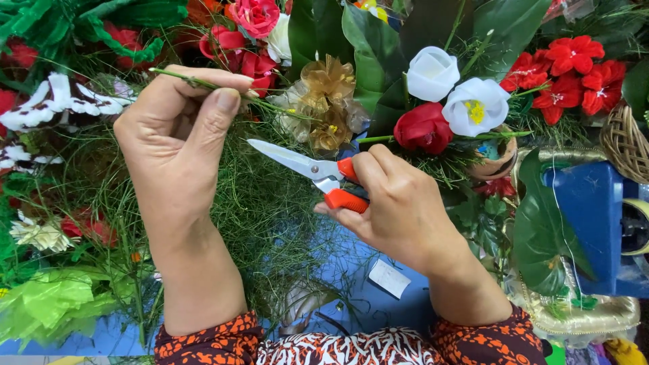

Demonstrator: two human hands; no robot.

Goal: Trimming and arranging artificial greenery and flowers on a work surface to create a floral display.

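Note:
My left hand [177, 135] is raised at the upper left, thumb and fingers pinched on a thin green stem [203, 84] that runs right toward a gold ribbon flower [326, 101]. My right hand [399, 206] grips scissors [318, 172] with orange-red handles; their silver blades are nearly shut and point up-left toward the left hand, a little below the stem. Wispy green grass [263, 209] lies under both hands.
Artificial flowers crowd the back: red roses [253, 17], white flowers [460, 94], a red bud [424, 127], red blooms [574, 74] at the right. A blue box [585, 209], a wicker basket [625, 142] and large green leaves [541, 236] stand at right. A paper slip [389, 277] lies on the blue surface.

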